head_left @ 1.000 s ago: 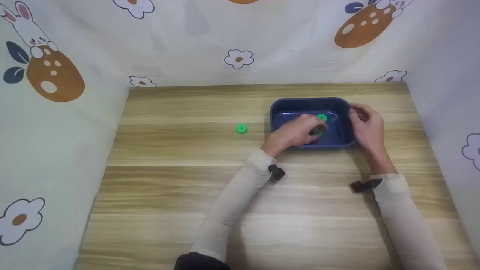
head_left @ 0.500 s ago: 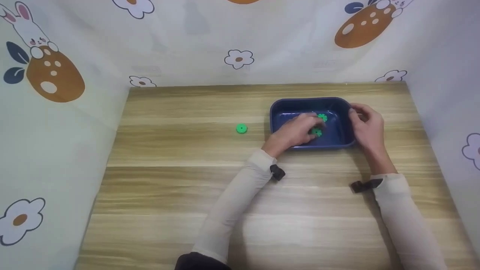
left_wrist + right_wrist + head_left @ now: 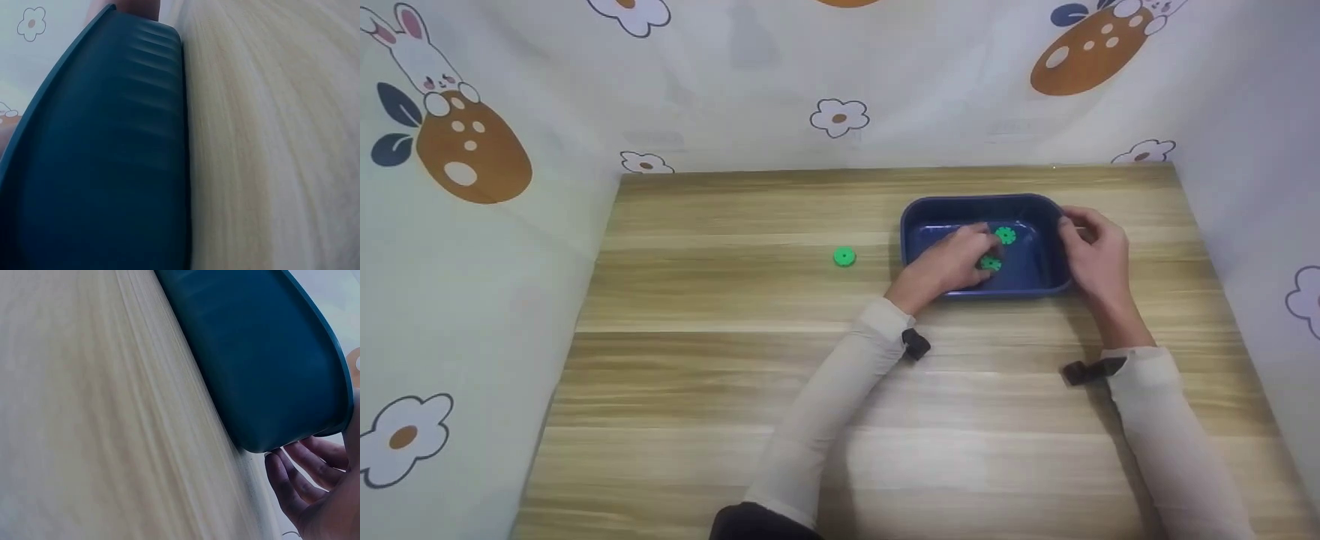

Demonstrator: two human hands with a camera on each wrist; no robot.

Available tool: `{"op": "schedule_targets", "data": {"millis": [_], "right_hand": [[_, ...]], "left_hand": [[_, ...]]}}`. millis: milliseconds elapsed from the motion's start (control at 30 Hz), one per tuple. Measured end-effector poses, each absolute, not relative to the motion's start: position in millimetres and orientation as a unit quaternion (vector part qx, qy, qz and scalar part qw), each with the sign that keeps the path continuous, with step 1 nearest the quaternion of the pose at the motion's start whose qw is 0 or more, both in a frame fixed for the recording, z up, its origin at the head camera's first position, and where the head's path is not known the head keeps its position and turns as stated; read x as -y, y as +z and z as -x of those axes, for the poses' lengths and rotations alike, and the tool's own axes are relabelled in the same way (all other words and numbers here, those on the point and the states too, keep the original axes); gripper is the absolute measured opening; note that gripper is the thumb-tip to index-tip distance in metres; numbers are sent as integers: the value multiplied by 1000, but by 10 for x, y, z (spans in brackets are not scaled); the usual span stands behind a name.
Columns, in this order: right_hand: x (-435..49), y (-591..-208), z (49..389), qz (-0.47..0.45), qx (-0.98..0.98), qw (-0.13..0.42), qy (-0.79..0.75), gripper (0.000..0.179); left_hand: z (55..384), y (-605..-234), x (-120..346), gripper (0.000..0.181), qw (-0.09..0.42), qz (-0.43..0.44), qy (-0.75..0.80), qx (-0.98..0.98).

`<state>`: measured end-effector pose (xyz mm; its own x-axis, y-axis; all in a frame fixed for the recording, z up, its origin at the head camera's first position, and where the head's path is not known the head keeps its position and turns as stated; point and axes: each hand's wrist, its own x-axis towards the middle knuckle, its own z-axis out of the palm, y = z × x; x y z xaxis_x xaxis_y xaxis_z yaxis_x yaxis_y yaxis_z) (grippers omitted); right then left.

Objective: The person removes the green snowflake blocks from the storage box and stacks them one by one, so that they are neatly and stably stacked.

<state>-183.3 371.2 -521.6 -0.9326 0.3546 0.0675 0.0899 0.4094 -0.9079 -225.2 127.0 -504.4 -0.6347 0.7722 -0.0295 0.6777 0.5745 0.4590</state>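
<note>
Head view has the left hand [image 3: 956, 259] reaching over the near rim of the blue tray [image 3: 997, 294], fingers bent and thumb beside one green notched disc [image 3: 991, 263]; whether they pinch it, I cannot tell. The right hand [image 3: 1097, 251] grips the tray's right end, thumb at the rim; from the right wrist, its fingertips show against the outer wall.

Around the left fingers, inside the tray, lies the disc just named, partly covered by the hand; a second green disc [image 3: 1006, 235] sits behind it, toward the tray's far side. Outside, near the tray's left end, rests a green round piece [image 3: 844, 257] with a dark centre spot. It looks thicker, perhaps a stack, though that is unclear.

The discs look light, thin and fairly stiff, probably plastic, so a fingertip pinch on opposite notched edges should suit them; lying flat on the tray's glossy floor, they may slide. The tray seems stiff, smooth and light enough to shift if pushed, and its rim at either end gives the best hold.

Dark wrist cameras [image 3: 916, 344] on pale sleeves [image 3: 840, 397] hang in front of the tray, above the wood-grain tabletop [image 3: 697, 375]; beyond its far side rises a patterned backdrop [image 3: 735, 112].
</note>
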Motion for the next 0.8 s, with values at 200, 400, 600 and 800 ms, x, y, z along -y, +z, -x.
{"op": "schedule_targets", "data": {"millis": [200,400,600,800], "right_hand": [[-3702,-5207,1824,132,830,126,527,37],[-3697,-5197,1821,129,831,131,526,36],[-3698,-5188,1813,128,831,128,527,36],[-3690,-5183,1805,124,834,131,521,36]], "left_hand": [[2256,-5058,-1261,31,106,-415,207,-879],[2259,-5048,-1251,33,103,-411,214,-880],[2252,-5042,-1244,33,103,-404,221,-882],[2248,-5042,-1242,31,101,-404,221,-882]]}}
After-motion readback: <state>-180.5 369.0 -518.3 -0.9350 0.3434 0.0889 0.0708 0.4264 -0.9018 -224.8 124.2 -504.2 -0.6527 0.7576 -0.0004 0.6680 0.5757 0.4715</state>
